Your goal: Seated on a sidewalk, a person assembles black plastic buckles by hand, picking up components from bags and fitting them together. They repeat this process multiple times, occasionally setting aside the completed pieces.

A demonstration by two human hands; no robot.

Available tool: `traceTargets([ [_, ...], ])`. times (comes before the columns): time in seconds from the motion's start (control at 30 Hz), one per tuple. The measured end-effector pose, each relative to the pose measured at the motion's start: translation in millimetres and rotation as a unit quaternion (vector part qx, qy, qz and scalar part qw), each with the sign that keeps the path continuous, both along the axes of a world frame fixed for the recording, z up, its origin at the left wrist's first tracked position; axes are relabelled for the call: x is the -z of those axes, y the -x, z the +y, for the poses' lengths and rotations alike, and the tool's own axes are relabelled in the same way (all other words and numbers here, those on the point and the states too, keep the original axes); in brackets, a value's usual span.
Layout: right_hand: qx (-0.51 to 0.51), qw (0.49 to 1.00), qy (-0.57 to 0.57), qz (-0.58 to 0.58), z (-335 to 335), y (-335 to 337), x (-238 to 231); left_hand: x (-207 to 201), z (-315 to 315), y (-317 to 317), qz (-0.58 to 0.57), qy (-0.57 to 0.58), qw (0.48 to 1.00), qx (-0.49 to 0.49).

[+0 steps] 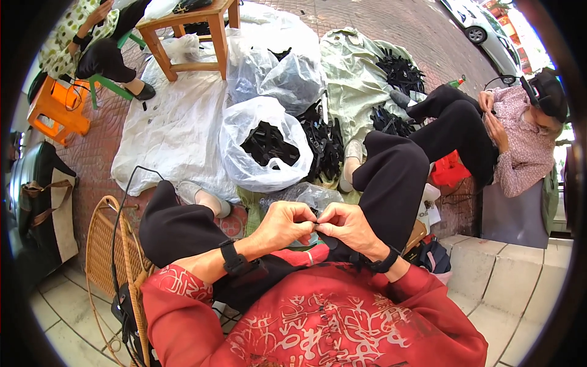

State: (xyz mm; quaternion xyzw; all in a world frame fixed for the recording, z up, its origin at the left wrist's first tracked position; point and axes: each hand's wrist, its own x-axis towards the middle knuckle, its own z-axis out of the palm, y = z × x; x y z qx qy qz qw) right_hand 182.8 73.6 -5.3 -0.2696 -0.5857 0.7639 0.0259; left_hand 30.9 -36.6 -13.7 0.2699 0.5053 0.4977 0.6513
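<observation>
Above my lap, my left hand (282,223) and my right hand (347,225) meet fingertip to fingertip. Both are closed in a pinch on a small black piece (328,240), perhaps a strap end; its exact kind is too small to tell. Part of it hangs below my right fingers. A red and grey cloth (301,255) lies on my lap under the hands. Beyond my knees stands an open clear plastic bag (231,164) with black strap-like pieces (269,145) inside. More black straps with buckles (326,142) are heaped to the right of it.
White sheeting (165,131) and a pale green sack (345,67) cover the paving, with more black heaps on the sack. A wooden stool (214,30) stands at the back. A wicker chair (101,257) is at my left. A co-worker (520,116) sits at right, another person (92,37) far left.
</observation>
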Motion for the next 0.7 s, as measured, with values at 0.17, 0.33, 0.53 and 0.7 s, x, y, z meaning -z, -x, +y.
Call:
traceTargets([
  [0.17, -0.013, 0.999, 0.046, -0.012, 8.9, 4.6, -2.9, -8.9, 2.1, 1.2, 0.017, -0.004, 1.0, -0.013],
  [0.33, -0.006, 0.996, 0.084, 0.017, 8.4, 10.2, -0.1, -14.3, 9.7, 9.8, 0.072, -0.033, 0.997, 0.017],
  [0.53, -0.039, 0.999, 0.005, -0.023, 12.4, 16.4, -11.2, -12.0, 7.9, 13.2, 0.095, -0.03, 0.995, -0.031],
  [0.7, -0.085, 0.983, -0.094, -0.129, 11.0, 15.7, -27.5, -7.8, 12.5, 17.4, 0.14, -0.027, 0.988, -0.053],
])
